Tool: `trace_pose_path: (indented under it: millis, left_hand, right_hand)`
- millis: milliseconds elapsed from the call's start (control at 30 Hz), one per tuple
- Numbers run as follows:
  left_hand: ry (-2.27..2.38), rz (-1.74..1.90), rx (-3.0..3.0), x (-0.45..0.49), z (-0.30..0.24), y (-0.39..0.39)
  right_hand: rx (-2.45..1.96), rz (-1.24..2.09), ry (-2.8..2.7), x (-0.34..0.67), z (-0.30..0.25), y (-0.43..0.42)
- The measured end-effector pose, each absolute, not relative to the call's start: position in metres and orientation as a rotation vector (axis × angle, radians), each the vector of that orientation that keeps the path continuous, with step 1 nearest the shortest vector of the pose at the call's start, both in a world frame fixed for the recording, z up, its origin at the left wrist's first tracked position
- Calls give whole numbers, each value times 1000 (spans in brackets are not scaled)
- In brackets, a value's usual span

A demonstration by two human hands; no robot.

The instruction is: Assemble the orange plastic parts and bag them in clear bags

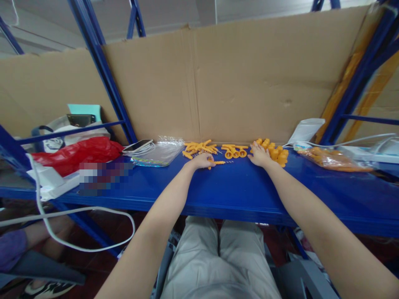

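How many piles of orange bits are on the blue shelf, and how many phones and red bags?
Orange piles: 3, namely sticks, ringed pieces and stubby tubes
Phone: 1
Red bag: 1
Total: 5

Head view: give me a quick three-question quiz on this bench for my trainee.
1. True or false: the right hand touches the cap pile.
2. The left hand holds: A a rod, B a spoon, C a cup.
3. What colour is the shelf?
Key: 1 true; 2 A; 3 blue.
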State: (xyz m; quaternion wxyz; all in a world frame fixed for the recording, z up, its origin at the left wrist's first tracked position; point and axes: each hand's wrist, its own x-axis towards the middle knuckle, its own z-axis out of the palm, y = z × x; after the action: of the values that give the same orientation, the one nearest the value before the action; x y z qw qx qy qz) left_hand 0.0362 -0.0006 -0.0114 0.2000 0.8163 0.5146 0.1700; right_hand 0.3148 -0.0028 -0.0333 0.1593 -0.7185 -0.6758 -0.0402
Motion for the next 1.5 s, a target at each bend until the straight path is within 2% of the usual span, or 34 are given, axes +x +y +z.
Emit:
trace_pose_path:
  millis: [333, 700, 1500]
  left_hand:
    - [1422, 495, 2286, 35, -15, 3]
    - [1428, 482, 2271, 36, -14, 1]
    - [1435, 464, 2305, 34, -16, 6]
  right_hand:
    - [-1922, -257, -1786, 310, -24, -10]
    - [-2005, -382, -1677, 309, -14, -17]
    - [-1912, -396, -1642, 319, -6, -17]
